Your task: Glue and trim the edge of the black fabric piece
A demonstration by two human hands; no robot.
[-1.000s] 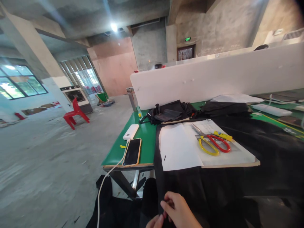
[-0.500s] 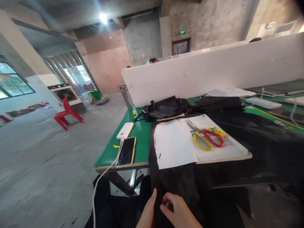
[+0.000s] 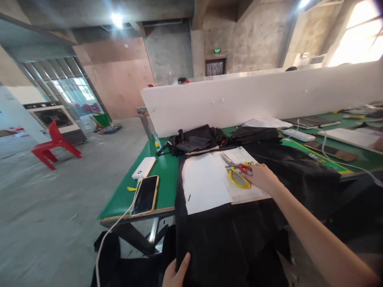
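One pair of scissors (image 3: 233, 165), on a printed sheet (image 3: 254, 194); long axis slanting, blades away and leftward, handles toward the person. Right hand (image 3: 263, 176), nearer: fingers partly curled at the red handle, just right of the yellow; closure unclear. Left hand (image 3: 176, 274): thumb on black cloth (image 3: 217, 239), fingers partly hidden, grip unclear.

The single view comes from the wearer's head, facing forward and down; the lap and near edge of the green surface (image 3: 163, 161) sit close below; the far white partition (image 3: 254, 93) crosses beyond, open floor (image 3: 72, 191) left.
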